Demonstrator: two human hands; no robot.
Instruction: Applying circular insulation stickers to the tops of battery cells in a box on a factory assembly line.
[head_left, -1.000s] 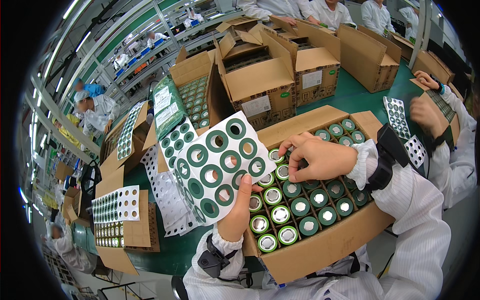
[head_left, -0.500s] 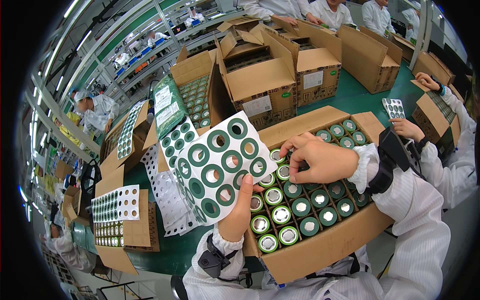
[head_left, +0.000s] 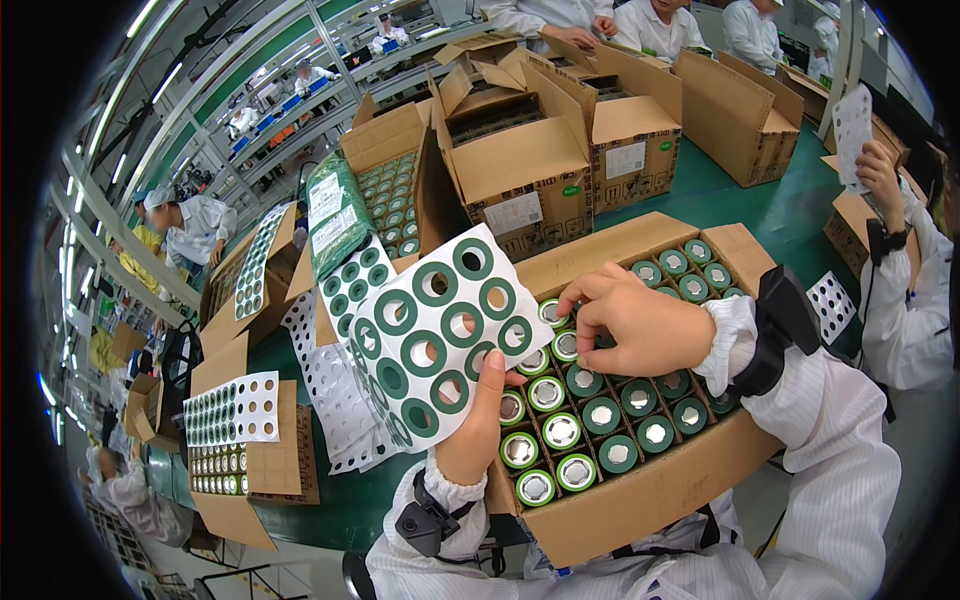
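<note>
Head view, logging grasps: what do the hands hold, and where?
Left hand holds the white sheet of green rings by its lower edge, thumb on front. Right hand pinches at a cell top in the box; hold unclear.

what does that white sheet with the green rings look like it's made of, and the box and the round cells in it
Sheet: likely thin paper backing with matte green ring stickers; it stays flat in the left hand. Box: brown corrugated cardboard, matte, with folded flaps. Cells: shiny silvery metal tops with green collars, probably plastic or paper. The right hand touches one.
</note>
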